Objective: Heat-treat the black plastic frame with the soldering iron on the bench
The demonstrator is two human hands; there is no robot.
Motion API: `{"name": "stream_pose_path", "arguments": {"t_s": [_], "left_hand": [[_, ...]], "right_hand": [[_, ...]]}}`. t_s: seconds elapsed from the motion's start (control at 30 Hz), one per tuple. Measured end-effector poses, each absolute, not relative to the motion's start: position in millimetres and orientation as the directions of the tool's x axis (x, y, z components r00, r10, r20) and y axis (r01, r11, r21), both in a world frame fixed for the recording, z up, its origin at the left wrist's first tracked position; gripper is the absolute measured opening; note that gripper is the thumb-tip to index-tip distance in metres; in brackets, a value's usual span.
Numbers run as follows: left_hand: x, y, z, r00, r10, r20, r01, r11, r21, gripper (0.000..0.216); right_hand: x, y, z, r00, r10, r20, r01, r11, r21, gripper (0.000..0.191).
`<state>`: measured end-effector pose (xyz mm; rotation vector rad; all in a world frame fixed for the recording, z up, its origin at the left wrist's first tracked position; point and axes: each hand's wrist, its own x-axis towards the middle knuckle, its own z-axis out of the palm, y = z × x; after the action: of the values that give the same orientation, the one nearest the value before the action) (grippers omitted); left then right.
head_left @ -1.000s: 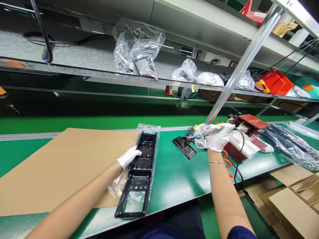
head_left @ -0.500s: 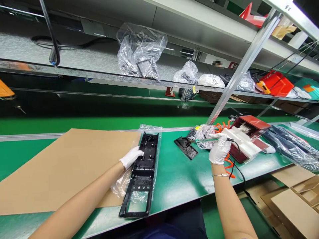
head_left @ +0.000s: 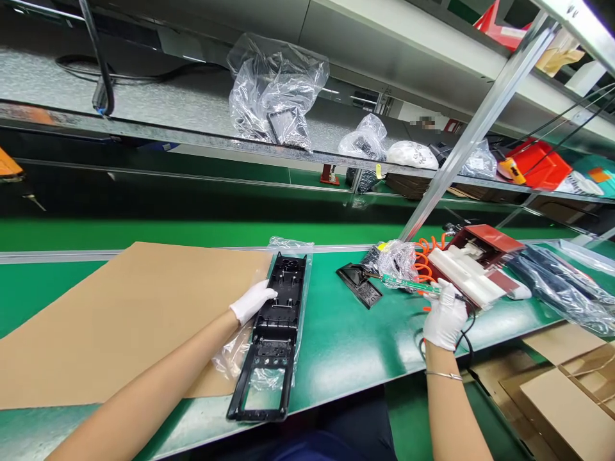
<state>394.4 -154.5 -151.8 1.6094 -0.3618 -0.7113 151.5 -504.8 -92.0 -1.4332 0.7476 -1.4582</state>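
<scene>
My left hand (head_left: 250, 301), in a white glove, rests on the left edge of a long black plastic frame (head_left: 273, 333) that lies on a clear plastic bag (head_left: 230, 355) on the green table. My right hand (head_left: 444, 317), also gloved, is closed around a narrow green circuit board (head_left: 408, 283) with a black cable trailing from it, held just above the table. The board's far end points toward a crumpled clear bag (head_left: 396, 261) and a small black plastic part (head_left: 360, 285).
A brown cardboard sheet (head_left: 120, 320) covers the table's left. A red fixture with white blocks (head_left: 473, 266) and an orange coiled hose (head_left: 425, 259) stand at the right, beside dark bagged parts (head_left: 562, 288). Cardboard boxes (head_left: 567, 397) sit below right. The shelf above holds bags (head_left: 276, 96).
My right hand has drawn the green board and its cable back from the red fixture, toward me and down. My left hand stays on the black frame.
</scene>
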Motion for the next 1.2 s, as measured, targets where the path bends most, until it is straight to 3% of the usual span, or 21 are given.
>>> {"name": "stream_pose_path", "arguments": {"t_s": [0.23, 0.43, 0.9, 1.2], "left_hand": [[394.4, -154.0, -152.3, 0.764, -0.603, -0.232, 0.157, -0.175, 0.972, 0.042], [395.6, -154.7, -154.9, 0.768, -0.599, -0.227, 0.161, -0.162, 0.974, 0.041], [394.0, -154.2, -151.5, 0.769, -0.597, -0.226, 0.168, -0.153, 0.974, 0.041], [391.3, -154.1, -148.5, 0.764, -0.596, -0.247, 0.219, -0.121, 0.968, 0.040]], "right_hand": [[129.4, -513.6, -94.6, 0.332, -0.805, 0.492, 0.194, -0.451, -0.871, 0.064], [123.9, -517.4, -89.0, 0.484, -0.733, 0.479, 0.137, -0.477, -0.868, 0.057], [143.9, -493.3, -118.1, 0.594, -0.768, 0.238, 0.124, -0.205, -0.971, 0.077], [132.2, -471.0, -132.1, 0.646, -0.762, 0.052, 0.016, -0.054, -0.998, 0.090]]}}
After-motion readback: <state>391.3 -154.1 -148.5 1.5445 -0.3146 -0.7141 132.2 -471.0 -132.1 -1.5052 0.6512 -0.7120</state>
